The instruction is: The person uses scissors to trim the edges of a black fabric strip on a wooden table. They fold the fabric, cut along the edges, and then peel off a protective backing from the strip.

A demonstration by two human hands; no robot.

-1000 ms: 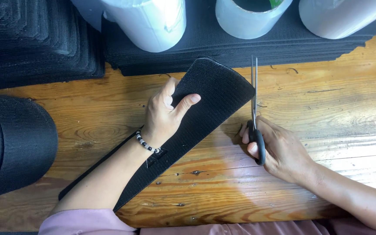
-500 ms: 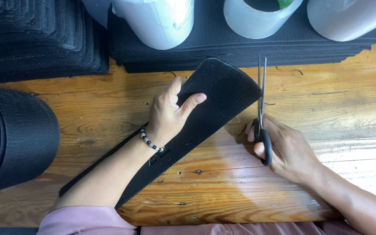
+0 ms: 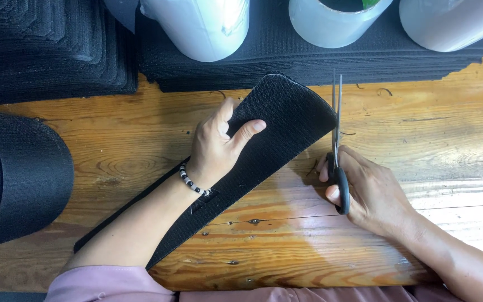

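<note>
A long black textured strip (image 3: 286,117) lies diagonally across the wooden table (image 3: 443,134), its far end cut round. My left hand (image 3: 216,146), with a bead bracelet at the wrist, presses down on the strip near that rounded end, thumb stretched across it. My right hand (image 3: 367,190) holds black-handled scissors (image 3: 337,140) with the blades pointing away from me. The blades sit just at the strip's right edge and look nearly closed.
A big black roll (image 3: 18,179) lies at the left. Stacks of black sheets (image 3: 51,50) and a flat black pile (image 3: 320,61) fill the back, with white rolls (image 3: 208,28) standing on them. Bare wood lies to the right.
The view shifted slightly. My left hand and the strip stay put; the scissors in my right hand edged toward the strip's right edge.
</note>
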